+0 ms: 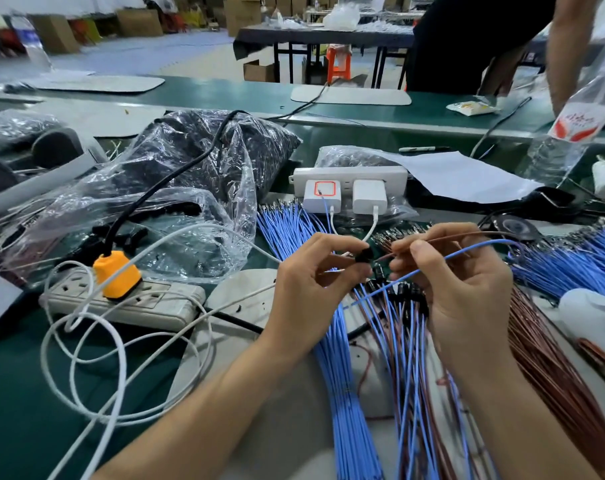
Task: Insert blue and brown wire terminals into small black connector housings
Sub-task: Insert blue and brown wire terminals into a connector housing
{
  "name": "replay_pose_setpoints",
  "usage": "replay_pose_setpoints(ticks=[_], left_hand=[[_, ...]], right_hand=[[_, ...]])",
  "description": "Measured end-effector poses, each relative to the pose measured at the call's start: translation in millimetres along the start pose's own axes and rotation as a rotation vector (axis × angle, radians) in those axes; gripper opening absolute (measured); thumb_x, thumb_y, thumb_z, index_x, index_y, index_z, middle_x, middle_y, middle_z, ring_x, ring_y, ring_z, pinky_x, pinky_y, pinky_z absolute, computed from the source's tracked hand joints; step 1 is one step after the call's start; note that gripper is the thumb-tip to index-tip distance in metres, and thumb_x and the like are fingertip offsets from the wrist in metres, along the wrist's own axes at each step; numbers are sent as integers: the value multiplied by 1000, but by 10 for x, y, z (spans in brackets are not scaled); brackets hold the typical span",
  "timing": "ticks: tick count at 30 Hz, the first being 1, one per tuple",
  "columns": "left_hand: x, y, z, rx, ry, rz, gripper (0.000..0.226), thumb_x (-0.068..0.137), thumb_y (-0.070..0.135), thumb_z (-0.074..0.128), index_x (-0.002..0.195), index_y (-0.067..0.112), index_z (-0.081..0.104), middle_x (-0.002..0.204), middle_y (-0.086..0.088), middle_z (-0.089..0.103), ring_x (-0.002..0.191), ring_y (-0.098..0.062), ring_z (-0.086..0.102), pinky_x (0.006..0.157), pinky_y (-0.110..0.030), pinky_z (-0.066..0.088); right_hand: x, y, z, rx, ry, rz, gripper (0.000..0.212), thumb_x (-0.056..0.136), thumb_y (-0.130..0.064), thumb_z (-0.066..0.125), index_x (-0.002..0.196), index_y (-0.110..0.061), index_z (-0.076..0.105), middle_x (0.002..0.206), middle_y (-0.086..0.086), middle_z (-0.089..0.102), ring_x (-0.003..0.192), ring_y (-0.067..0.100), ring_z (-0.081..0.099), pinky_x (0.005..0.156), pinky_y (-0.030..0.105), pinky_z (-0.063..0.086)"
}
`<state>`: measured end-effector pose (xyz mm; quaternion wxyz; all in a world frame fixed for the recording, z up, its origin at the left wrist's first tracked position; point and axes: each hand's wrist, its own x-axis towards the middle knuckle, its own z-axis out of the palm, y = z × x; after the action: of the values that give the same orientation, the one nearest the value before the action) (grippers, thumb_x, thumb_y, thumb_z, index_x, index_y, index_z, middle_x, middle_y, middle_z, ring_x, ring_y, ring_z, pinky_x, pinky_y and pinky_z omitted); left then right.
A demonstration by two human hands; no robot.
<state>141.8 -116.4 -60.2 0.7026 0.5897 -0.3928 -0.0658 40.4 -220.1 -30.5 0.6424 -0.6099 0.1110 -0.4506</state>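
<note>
Blue bundle (339,358): snag risk
Left hand (311,282): pinching black housing (363,256)
Right hand (467,289): pinching brown wire (450,237), blue wire (467,252); tip could bend

Crinkled glossy clear plastic bag (190,174), matt green table mat (24,393), smooth plastic-sheathed blue wires (339,358)

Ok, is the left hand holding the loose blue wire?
No, the left hand pinches a small black connector housing, while the blue wire runs through the right hand with a brown wire.
</note>
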Motion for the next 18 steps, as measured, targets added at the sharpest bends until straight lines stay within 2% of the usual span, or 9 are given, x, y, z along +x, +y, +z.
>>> replay_pose_setpoints(ticks=[1, 3, 5, 8, 9, 11, 14, 18], left_hand=[[0, -6, 0, 9, -11, 10, 29, 82, -3, 70, 93, 23, 64, 96, -14, 66, 85, -18, 71, 73, -30, 57], [-6, -15, -3, 20, -26, 21, 27, 83, -3, 68, 93, 22, 61, 99, -16, 63, 87, -19, 71, 71, -26, 55], [-14, -23, -3, 60, -27, 51, 26, 84, 0, 68, 91, 24, 61, 100, -8, 63, 86, -15, 69, 68, -27, 55], [-24, -23, -2, 158, -26, 108, 21, 85, 7, 68, 94, 24, 61, 100, 0, 62, 82, -12, 67, 56, -45, 56], [-23, -25, -5, 183, -21, 119, 20, 85, 7, 69, 94, 23, 61, 100, 0, 62, 81, -12, 66, 53, -46, 54], [-14, -20, -11, 220, -9, 131, 22, 84, 5, 69, 95, 21, 60, 98, -1, 64, 78, -9, 64, 51, -41, 53], [-7, -5, -18, 244, -12, 131, 22, 84, 6, 71, 93, 22, 59, 94, -1, 64, 75, -4, 60, 51, -19, 45], [-7, -6, -19, 248, -6, 127, 24, 83, 7, 73, 92, 23, 58, 93, 2, 63, 74, -5, 60, 50, -23, 47]], right_hand=[[-10, -6, 11, -39, 0, -34, 20, 89, 6, 58, 82, -13, 59, 77, 8, 71, 63, 21, 68, 65, 28, 55], [-34, -18, 41, -101, -7, -87, 19, 89, 7, 57, 83, -11, 57, 77, 7, 71, 64, 19, 69, 65, 26, 56], [-58, -27, 70, -147, -16, -119, 18, 89, 8, 58, 83, -10, 57, 77, 8, 70, 63, 18, 68, 65, 25, 55], [-89, -13, 88, -225, -5, -152, 20, 87, 7, 61, 83, -12, 57, 76, 9, 68, 63, 20, 67, 64, 29, 56], [-95, -11, 91, -242, 8, -163, 20, 87, 5, 61, 83, -14, 57, 77, 8, 69, 64, 22, 67, 65, 31, 56], [-99, -14, 96, -250, 30, -184, 18, 87, -1, 62, 83, -18, 58, 79, 6, 70, 66, 21, 68, 66, 31, 56], [-95, -9, 98, -272, 23, -194, 13, 86, -9, 62, 83, -21, 58, 83, 1, 71, 65, 16, 68, 64, 27, 55], [-103, 35, 89, -344, -1, -231, 10, 86, -10, 63, 84, -20, 60, 83, -3, 70, 64, 12, 68, 62, 25, 54]])
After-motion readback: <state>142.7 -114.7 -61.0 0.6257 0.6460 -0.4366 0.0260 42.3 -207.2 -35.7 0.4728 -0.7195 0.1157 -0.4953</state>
